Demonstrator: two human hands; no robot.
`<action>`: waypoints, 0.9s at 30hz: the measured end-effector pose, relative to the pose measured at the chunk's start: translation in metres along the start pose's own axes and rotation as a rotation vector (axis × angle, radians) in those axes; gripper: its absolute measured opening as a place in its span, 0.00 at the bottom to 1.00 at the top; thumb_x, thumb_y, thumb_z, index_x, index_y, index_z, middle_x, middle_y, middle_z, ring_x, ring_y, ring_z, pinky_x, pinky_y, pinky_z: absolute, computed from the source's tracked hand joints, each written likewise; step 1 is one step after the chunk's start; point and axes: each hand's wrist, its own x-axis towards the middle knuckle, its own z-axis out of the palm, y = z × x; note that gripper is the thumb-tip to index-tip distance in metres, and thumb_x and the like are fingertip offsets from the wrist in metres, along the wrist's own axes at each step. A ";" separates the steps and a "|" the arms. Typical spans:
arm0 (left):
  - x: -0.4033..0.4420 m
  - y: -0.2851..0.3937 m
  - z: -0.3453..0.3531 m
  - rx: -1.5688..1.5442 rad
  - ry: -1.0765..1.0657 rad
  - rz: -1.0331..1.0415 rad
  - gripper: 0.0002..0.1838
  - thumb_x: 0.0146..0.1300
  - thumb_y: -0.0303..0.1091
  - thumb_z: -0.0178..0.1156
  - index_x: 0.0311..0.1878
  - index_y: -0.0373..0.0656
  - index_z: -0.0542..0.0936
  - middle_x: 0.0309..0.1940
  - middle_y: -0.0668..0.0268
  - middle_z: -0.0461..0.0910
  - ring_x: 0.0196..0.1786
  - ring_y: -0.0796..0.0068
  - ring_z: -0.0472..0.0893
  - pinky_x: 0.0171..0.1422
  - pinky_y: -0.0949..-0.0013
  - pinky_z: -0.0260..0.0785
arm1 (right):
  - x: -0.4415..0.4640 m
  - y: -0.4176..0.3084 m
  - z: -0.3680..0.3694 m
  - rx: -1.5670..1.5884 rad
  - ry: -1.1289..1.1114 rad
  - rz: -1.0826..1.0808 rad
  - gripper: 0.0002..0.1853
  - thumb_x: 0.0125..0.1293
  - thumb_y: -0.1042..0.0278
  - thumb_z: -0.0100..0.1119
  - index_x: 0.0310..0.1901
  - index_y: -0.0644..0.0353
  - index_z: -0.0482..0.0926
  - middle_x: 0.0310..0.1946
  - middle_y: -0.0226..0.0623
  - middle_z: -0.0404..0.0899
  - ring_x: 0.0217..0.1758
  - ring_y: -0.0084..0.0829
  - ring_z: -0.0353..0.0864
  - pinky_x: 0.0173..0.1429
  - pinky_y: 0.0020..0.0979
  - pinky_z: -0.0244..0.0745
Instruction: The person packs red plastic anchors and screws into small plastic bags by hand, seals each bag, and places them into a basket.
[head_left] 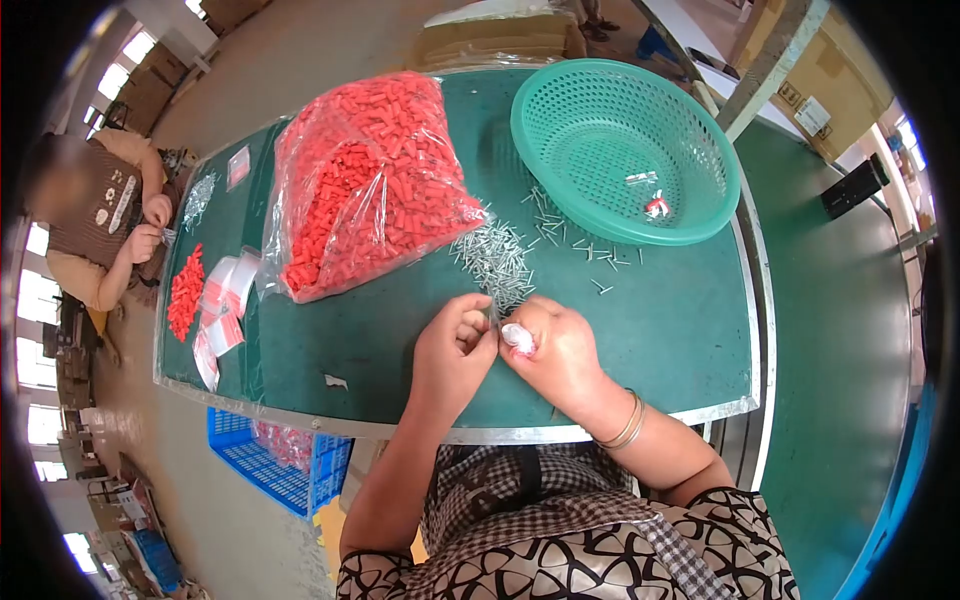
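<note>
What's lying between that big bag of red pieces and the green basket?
In the head view, small metal screws lie at the near end of the gap between the bag and basket; farther back, the tabletop shows.

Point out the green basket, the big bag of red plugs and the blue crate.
Basket (pixel 590 85), head view, on its side wall near the rim.
Bag (pixel 385 165), head view, on its plug-filled middle.
Crate (pixel 262 468), head view, on its side wall.

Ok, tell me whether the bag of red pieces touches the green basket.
Apart: the head view shows green tabletop between the bag of red pieces and the green basket.
</note>
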 end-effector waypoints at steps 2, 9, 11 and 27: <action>0.002 -0.011 0.004 0.009 0.003 0.044 0.12 0.55 0.20 0.62 0.44 0.37 0.77 0.25 0.71 0.76 0.24 0.86 0.72 0.28 0.77 0.66 | -0.001 -0.001 0.000 0.000 0.019 -0.034 0.10 0.45 0.71 0.67 0.24 0.59 0.73 0.24 0.42 0.74 0.28 0.47 0.77 0.29 0.43 0.73; -0.004 0.002 0.001 0.289 0.099 0.158 0.25 0.54 0.14 0.58 0.57 0.40 0.72 0.22 0.73 0.72 0.25 0.91 0.69 0.31 0.83 0.63 | 0.001 -0.001 -0.010 -0.057 0.004 -0.048 0.13 0.46 0.69 0.70 0.33 0.58 0.76 0.27 0.40 0.75 0.29 0.45 0.78 0.30 0.40 0.74; -0.003 0.011 -0.005 0.117 0.079 0.076 0.29 0.54 0.14 0.58 0.61 0.41 0.69 0.22 0.74 0.72 0.25 0.91 0.68 0.30 0.84 0.62 | 0.005 -0.003 -0.016 0.029 -0.004 -0.102 0.20 0.45 0.68 0.72 0.42 0.57 0.78 0.28 0.39 0.77 0.30 0.43 0.79 0.32 0.39 0.74; -0.019 0.030 -0.016 0.022 -0.041 -0.011 0.29 0.56 0.18 0.57 0.64 0.39 0.68 0.22 0.70 0.74 0.26 0.85 0.73 0.34 0.78 0.68 | 0.001 -0.003 -0.009 0.229 -0.176 -0.151 0.27 0.44 0.64 0.74 0.50 0.56 0.79 0.36 0.39 0.82 0.38 0.41 0.82 0.42 0.36 0.78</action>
